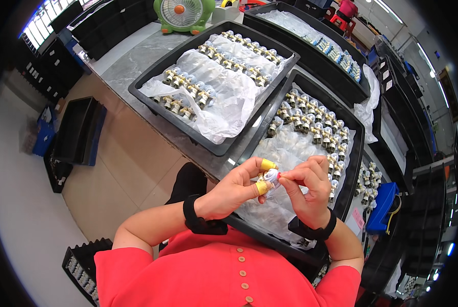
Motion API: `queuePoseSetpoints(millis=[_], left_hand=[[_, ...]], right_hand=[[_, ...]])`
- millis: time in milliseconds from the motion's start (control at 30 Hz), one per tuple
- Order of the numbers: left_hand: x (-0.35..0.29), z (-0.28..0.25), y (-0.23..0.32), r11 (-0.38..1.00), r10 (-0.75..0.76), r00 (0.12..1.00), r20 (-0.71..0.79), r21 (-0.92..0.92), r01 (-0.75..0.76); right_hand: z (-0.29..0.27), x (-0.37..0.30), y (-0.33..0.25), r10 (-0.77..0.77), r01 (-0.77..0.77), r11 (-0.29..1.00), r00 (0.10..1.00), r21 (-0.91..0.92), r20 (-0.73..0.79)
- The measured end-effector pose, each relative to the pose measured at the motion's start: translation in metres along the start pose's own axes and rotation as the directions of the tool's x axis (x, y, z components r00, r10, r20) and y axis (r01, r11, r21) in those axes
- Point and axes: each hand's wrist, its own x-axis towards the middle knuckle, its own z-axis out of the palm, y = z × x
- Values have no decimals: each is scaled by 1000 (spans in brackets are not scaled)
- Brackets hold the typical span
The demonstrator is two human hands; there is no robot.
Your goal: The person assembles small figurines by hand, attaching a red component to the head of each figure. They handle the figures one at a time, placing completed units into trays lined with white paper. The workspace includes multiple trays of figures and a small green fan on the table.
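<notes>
A small figurine (271, 176) with a white rounded head is held in my left hand (226, 193), pinched between thumb and forefinger, both wrapped in yellow tape. My right hand (311, 192) has its thumb and forefinger closed on a tiny red piece (279, 175) right against the figurine's head. Whether that piece is attached cannot be seen. Both hands are above a black tray (360, 148) lined with thin white sheeting. Rows of similar figurines (317, 120) with pale heads and dark bases stand along its far and right sides.
A second black tray (178, 126) with more figurines lies at the far left. Behind it stands a green fan (180, 13). On the right are loose figurines (369, 181) and a blue dispenser (384, 207). Another person (347, 9) is far back.
</notes>
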Motion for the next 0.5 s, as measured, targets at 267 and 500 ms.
queuePoseSetpoints(millis=[267,500], left_hand=[[-1,1,0,1000,12,1000,8,21,-12],[-1,1,1,1000,11,1000,9,7,-11]], right_hand=[[-1,0,-1,2,-3,1000,1000,12,12],[-8,-4,-6,17,-16,1000,1000,21,-25]])
